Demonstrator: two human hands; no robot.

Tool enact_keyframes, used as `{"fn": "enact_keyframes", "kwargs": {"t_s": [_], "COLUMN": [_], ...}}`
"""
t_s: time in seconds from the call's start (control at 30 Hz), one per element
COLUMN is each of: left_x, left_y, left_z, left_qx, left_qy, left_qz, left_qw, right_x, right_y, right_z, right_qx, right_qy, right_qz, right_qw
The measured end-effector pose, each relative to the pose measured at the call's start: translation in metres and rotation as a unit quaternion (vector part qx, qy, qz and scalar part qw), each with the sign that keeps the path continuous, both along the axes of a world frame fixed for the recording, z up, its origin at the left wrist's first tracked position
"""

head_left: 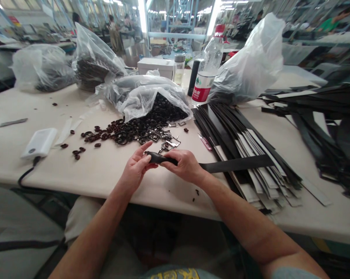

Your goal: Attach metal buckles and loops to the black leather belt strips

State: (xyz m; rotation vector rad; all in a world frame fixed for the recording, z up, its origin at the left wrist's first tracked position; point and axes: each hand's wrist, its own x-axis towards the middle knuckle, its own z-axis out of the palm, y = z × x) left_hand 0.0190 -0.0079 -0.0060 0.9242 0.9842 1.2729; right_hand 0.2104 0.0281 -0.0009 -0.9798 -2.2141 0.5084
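Observation:
A black strap (pixel 235 163) runs from my hands to the right, its far end lying across a fanned stack of black and white strips (pixel 250 151). My left hand (pixel 137 167) pinches the folded near end of the strap between thumb and fingers, index finger stretched out. My right hand (pixel 184 164) is closed round the strap just beside it. Whether a buckle sits in the fold is hidden by my fingers. Beyond my hands lie silver buckles (pixel 170 143), a heap of black rings (pixel 131 130) and small dark brown pieces (pixel 97 145).
Clear plastic bags (pixel 151 87) of parts line the back. A bottle (pixel 206 66), a glass jar (pixel 179 69) and a white box (pixel 156 68) stand behind. Pink thread snips (pixel 205 142) lie by the strips. A white device (pixel 40 142) with a cable is left; more straps (pixel 331 131) are right.

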Motion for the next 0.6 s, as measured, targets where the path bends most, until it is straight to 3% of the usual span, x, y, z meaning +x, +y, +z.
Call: {"fn": "enact_keyframes", "kwargs": {"t_s": [0.1,0.23,0.6], "left_x": [-0.0003,0.0031,0.0068], "left_y": [-0.0015,-0.0044,-0.0041], "left_z": [0.0023,0.0081,0.008], "left_qx": [0.064,0.171,0.272], "left_qy": [0.127,0.289,0.402], "left_qz": [0.002,0.043,0.116], "left_qw": [0.99,0.941,0.867], "right_x": [-0.0015,-0.0018,-0.0027], "right_y": [-0.0023,-0.0043,-0.0069], "right_z": [-0.0008,0.0002,0.0025], "right_qx": [0.047,0.079,0.094], "right_qy": [-0.032,-0.041,-0.074], "right_qz": [-0.01,-0.005,-0.011], "right_qw": [0.998,0.996,0.993]}}
